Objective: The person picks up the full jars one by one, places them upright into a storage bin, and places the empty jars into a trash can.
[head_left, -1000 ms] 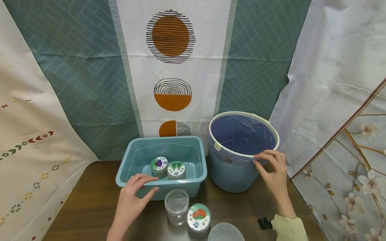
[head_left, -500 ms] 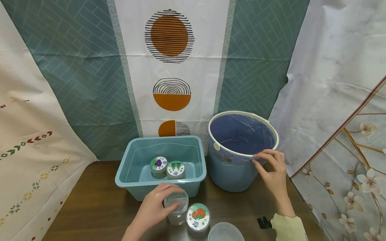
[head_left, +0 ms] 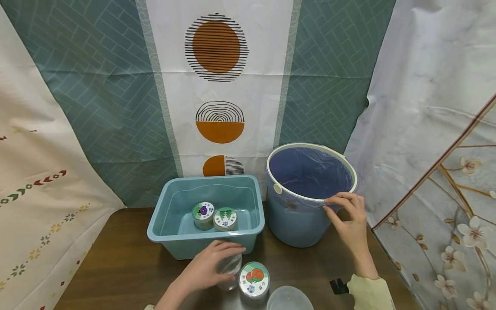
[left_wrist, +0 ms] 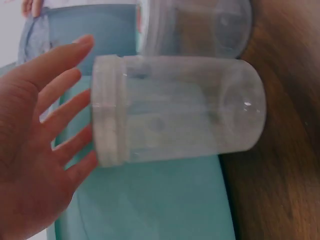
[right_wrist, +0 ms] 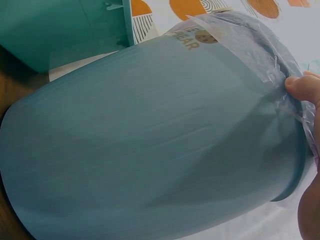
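Observation:
My left hand [head_left: 211, 265] is at the top of a clear plastic jar [head_left: 231, 269], its fingers spread and only slightly bent. In the left wrist view, the fingertips pass behind the jar's lid [left_wrist: 107, 110] while the thumb stands apart from it. The jar stands upright on the table. Right beside it is a jar with a tomato label [head_left: 254, 280] on its lid. My right hand [head_left: 350, 217] pinches the pale rim of a blue trash can [head_left: 298, 224] lined with a thin plastic bag [right_wrist: 250, 50], thumb outside and fingers over the edge.
Behind the left hand is a teal bin [head_left: 174, 237] with two labelled jars inside, one with a purple flower [head_left: 203, 211], one with a green leafy print [head_left: 225, 218]. Another translucent lid [head_left: 289, 299] shows at the front edge. Patterned cloths hang behind and at both sides.
My left hand has moved right and down from the front rim of the teal bin to the clear jar. The right hand has stayed on the trash can's rim.

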`<state>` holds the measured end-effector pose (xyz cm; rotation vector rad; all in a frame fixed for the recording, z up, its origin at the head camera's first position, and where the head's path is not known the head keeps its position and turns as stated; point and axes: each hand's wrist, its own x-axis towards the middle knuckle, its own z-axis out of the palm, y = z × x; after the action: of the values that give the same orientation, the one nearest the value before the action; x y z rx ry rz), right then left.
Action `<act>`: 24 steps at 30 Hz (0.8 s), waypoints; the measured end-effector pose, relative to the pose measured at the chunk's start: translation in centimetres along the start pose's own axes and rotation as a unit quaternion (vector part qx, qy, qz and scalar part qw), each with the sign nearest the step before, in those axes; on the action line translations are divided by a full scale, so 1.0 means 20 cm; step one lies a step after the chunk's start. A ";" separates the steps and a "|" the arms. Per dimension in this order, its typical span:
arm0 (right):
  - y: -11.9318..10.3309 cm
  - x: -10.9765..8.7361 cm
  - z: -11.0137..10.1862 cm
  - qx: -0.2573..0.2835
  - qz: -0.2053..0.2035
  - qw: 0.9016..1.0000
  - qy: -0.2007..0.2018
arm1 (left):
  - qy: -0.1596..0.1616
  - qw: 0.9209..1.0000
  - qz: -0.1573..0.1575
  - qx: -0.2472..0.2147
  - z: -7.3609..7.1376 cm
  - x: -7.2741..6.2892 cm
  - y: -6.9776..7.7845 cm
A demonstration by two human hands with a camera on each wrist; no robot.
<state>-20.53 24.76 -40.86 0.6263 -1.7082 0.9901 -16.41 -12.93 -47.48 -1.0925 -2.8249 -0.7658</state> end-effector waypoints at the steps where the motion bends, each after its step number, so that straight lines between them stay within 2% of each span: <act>1: 0.00 0.00 0.00 0.000 0.000 1.000 0.000 | -0.003 1.000 0.005 0.012 0.01 0.00 -0.01; 7: 0.05 -0.02 0.00 -0.002 0.000 1.000 -0.002 | -0.008 0.997 0.024 0.077 0.01 0.00 -0.03; 11: 0.01 0.00 0.01 0.004 -0.004 1.000 -0.002 | -0.027 0.995 0.033 0.090 -0.02 0.01 -0.03; 24: 0.03 -0.01 0.00 -0.003 0.007 1.000 -0.009 | -0.119 0.991 0.020 0.063 -0.12 0.02 -0.04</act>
<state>-20.86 25.09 -41.20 0.6216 -1.7324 0.9908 -17.59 -14.24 -45.62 -1.2959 -2.9826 -0.4732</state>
